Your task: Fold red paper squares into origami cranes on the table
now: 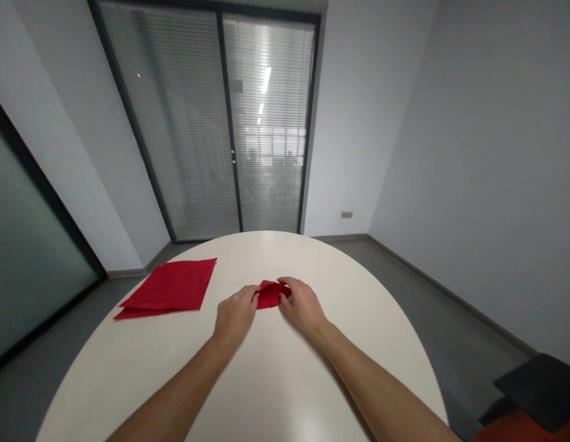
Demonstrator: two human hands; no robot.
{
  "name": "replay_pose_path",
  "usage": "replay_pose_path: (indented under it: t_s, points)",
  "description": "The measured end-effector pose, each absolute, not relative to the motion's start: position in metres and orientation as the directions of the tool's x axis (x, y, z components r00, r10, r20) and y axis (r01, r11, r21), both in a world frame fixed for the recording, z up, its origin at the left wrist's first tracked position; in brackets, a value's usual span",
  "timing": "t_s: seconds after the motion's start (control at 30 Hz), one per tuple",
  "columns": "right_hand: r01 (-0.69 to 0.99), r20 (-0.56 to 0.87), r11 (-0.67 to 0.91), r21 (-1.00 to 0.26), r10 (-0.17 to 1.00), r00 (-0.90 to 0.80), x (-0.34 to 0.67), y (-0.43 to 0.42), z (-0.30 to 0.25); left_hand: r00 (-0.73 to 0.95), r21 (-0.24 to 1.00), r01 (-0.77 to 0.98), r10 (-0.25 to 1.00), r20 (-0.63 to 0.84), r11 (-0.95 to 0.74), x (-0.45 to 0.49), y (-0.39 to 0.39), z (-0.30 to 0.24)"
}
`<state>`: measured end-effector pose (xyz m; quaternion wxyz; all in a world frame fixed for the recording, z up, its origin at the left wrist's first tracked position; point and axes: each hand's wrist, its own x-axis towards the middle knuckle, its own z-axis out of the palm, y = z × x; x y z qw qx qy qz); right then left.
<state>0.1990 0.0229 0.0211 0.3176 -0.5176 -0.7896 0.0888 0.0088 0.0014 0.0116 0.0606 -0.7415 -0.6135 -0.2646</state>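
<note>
A small folded red napkin (269,294) lies on the white round table (266,380), in front of me. My left hand (235,314) pinches its left edge with the fingertips. Its right side is pressed and gripped by my right hand (302,305), whose fingers cover part of the fold. Both forearms stretch across the tabletop towards it. To the left, apart from my hands, lies a flat stack of red napkins (171,289).
Behind the table stands a glass door with blinds (230,123), and a dark glass partition (22,245) is on the left. A dark chair seat (538,387) shows at the lower right. Grey floor surrounds the table.
</note>
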Motion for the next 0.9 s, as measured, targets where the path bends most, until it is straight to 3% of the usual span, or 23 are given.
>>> replay_pose_path:
  t_s: [0.13, 0.33, 0.43, 0.57, 0.9]
  points:
    - [0.757, 0.419, 0.455, -0.469, 0.869, -0.263, 0.199, 0.021, 0.024, 0.05, 0.318, 0.919, 0.872, 0.486, -0.231, 0.008, 0.003, 0.011]
    - [0.725, 0.458, 0.494, -0.48, 0.846, -0.273, 0.199, 0.02, 0.026, -0.068, 0.599, 0.752, 0.872, 0.484, -0.274, 0.004, 0.007, 0.011]
    - [0.707, 0.47, 0.519, -0.48, 0.833, -0.292, 0.199, 0.02, 0.026, -0.13, 0.677, 0.691, 0.877, 0.462, -0.254, 0.002, 0.01, 0.01]
    - [0.712, 0.463, 0.546, -0.443, 0.819, -0.34, 0.198, 0.021, 0.025, -0.153, 0.686, 0.695, 0.887, 0.435, -0.217, 0.0, 0.012, 0.01]
    - [0.604, 0.453, 0.709, -0.365, 0.702, -0.55, 0.196, 0.018, 0.021, -0.225, 0.578, 0.816, 0.911, 0.346, -0.018, -0.006, 0.013, 0.009]
